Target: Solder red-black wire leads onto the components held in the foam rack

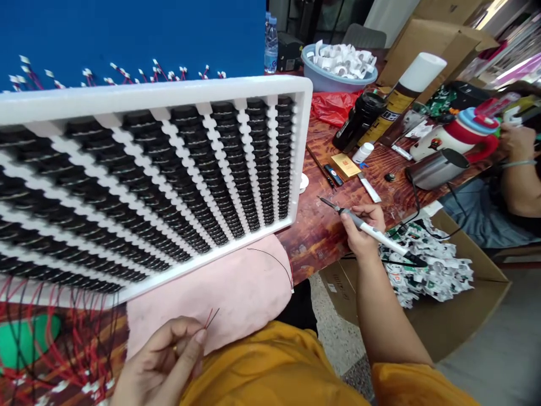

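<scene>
Left hand near, pinching red-and-black wire pair over pink cloth | right hand gripping soldering iron, tip pointing far-left above wooden table | white foam tray of black round parts tilted, left.

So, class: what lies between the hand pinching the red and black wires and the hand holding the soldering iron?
In the head view, between the left hand and the right hand lie a pink cloth, a loose black wire on it, and the wooden table's edge.
</scene>
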### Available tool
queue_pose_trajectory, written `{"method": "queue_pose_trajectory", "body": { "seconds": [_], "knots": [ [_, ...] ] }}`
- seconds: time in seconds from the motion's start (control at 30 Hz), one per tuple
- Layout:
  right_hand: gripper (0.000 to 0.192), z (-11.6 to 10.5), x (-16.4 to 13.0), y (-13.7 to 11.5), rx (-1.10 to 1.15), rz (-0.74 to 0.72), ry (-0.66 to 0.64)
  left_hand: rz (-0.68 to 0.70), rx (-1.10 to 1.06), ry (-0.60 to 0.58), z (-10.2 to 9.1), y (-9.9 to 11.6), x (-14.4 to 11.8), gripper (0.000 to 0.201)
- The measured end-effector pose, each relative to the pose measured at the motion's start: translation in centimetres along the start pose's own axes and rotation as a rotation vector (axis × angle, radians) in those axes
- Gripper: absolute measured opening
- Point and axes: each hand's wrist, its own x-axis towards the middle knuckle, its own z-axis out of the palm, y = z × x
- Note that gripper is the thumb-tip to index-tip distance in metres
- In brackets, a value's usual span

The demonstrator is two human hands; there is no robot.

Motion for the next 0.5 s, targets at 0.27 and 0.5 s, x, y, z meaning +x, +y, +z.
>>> {"method": "queue_pose_trajectory", "body": {
  "seconds": [0.27, 0.5],
  "knots": [
    [0.032, 0.2, 0.0, -0.2, 0.0, -0.017, -0.053, 0.013, 0.026, -0.067, 0.2, 0.9, 0.6, 0.032],
    [0.032, 0.4, 0.1, -0.1, -0.017, -0.024, -0.06, 0.01, 0.013, -0.033, 0.9, 1.5, 0.5, 0.037]
  ]
}}
